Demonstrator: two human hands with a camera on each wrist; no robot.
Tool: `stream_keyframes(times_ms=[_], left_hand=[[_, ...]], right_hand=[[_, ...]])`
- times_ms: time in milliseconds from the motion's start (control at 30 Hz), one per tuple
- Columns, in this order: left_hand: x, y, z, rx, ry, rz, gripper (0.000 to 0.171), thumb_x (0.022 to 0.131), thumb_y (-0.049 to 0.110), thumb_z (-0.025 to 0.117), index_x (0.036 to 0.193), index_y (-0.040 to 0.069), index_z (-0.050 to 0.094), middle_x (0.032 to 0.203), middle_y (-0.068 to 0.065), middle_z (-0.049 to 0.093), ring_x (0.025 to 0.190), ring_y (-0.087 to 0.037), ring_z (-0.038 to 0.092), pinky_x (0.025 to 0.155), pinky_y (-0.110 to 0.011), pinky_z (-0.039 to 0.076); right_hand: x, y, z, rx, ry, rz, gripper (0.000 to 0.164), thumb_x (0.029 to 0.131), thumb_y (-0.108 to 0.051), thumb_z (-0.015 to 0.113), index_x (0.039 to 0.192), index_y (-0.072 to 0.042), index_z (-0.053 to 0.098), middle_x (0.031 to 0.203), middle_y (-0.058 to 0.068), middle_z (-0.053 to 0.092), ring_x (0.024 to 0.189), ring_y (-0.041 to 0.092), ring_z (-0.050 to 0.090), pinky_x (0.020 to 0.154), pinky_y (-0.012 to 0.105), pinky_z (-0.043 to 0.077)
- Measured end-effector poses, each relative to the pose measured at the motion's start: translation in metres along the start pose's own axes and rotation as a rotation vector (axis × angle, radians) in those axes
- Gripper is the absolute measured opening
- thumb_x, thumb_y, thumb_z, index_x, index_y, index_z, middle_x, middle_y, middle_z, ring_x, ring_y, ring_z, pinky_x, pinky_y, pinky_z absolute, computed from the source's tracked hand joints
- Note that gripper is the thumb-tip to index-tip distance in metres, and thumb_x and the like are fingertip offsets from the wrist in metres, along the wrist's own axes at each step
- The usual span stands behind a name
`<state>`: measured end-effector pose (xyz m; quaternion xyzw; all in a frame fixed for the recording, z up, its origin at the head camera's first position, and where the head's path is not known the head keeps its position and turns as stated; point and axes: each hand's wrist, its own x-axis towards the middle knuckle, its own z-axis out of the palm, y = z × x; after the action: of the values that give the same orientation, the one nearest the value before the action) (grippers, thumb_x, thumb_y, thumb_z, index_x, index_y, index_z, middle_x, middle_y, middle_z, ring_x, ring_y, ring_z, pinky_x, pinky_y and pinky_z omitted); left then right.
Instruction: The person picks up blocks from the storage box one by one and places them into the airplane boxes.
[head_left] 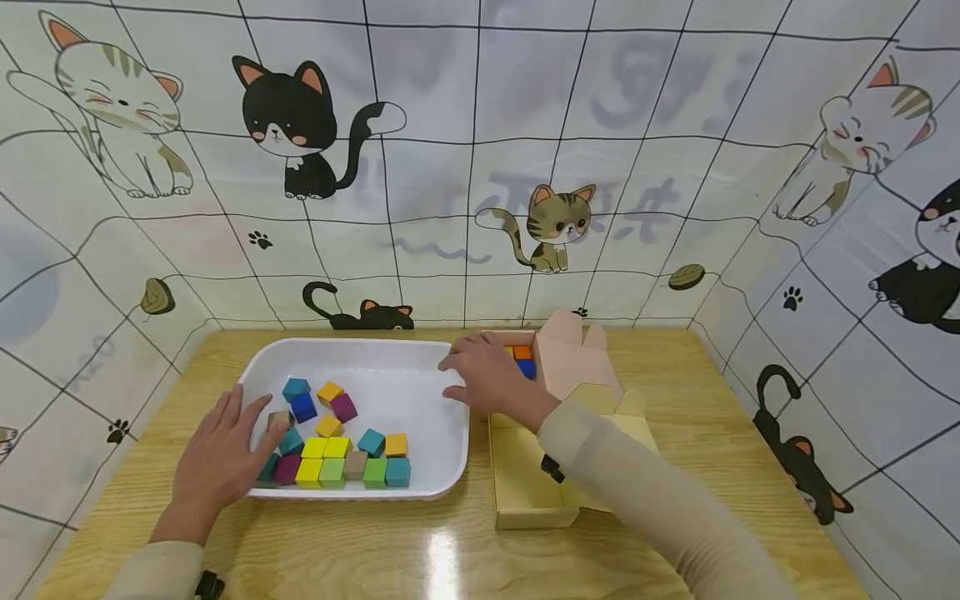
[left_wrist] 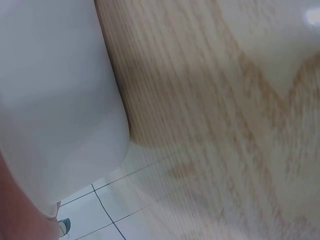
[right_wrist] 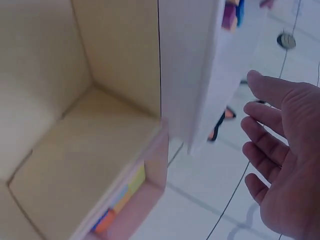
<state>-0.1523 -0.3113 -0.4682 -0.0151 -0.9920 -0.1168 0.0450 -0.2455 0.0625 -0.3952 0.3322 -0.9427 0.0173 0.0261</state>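
A white tray (head_left: 408, 387) holds several coloured cubes, mostly in its left half. Along its near side, yellow cubes (head_left: 308, 472) stand in rows with green, purple, tan and teal ones; looser blue (head_left: 303, 407) and orange cubes lie behind. My left hand (head_left: 217, 454) lies over the tray's left edge, fingers spread beside the cubes. In the left wrist view, the tray wall hides most of that hand. Between the tray's right end and a pink box (head_left: 576, 367) hovers my right hand (head_left: 491, 375). Its relaxed fingers hold nothing in the right wrist view.
Orange and blue cubes (head_left: 525, 367) sit inside the pink box, partly hidden by the right hand. In front of it stands a pale yellow box (head_left: 528, 492) with its lid folded open to the right. A wooden table (head_left: 360, 550) carries everything, with a cat-print sheet (head_left: 435, 183) behind.
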Motion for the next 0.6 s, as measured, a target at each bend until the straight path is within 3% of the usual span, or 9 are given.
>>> stream_keyframes(times_ms=[233,600], left_hand=[[0.0,0.001,0.0,-0.001,-0.001,0.002,0.072,0.1,0.058,0.031,0.147,0.004,0.036,0.159,-0.031,0.011,0.146,-0.049,0.01,0.116,-0.065,0.015],[0.0,0.001,0.0,0.006,-0.013,-0.006,0.072,0.1,0.058,0.031,0.148,0.005,0.036,0.159,-0.031,0.012,0.146,-0.049,0.011,0.117,-0.065,0.016]], right_hand=[[0.001,-0.039,0.018,-0.011,-0.06,-0.133,0.04,0.088,-0.051,0.066,0.121,-0.028,0.069,0.119,-0.007,0.064,0.12,0.015,0.05,0.106,0.036,0.038],[0.002,-0.06,0.036,0.034,-0.104,-0.154,0.041,0.088,-0.051,0.066,0.121,-0.027,0.069,0.119,-0.007,0.065,0.118,0.014,0.05,0.106,0.034,0.038]])
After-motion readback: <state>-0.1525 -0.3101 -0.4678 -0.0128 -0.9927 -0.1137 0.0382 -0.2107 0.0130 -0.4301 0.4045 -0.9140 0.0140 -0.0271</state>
